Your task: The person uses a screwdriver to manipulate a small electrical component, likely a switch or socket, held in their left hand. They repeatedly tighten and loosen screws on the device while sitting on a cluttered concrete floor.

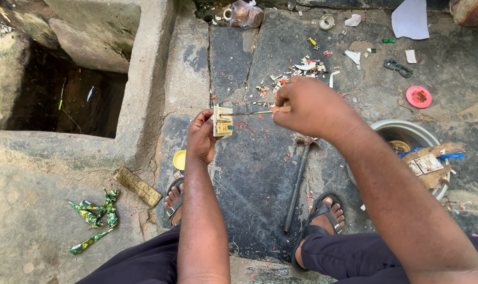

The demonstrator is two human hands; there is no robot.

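My left hand grips a small cream-coloured electrical part with yellowish metal pieces and a red wire hanging from it, held upright over the stone floor. My right hand holds a thin tool with a wooden handle, a screwdriver by its look, its metal tip pressed against the top of the part. Both hands hover above a dark stone slab between my sandalled feet.
A hammer lies on the slab below the hands. A metal bowl with scrap pieces stands at right. Broken plastic bits litter the floor ahead. A sunken pit opens at left. A yellow lid and a green wrapper lie nearby.
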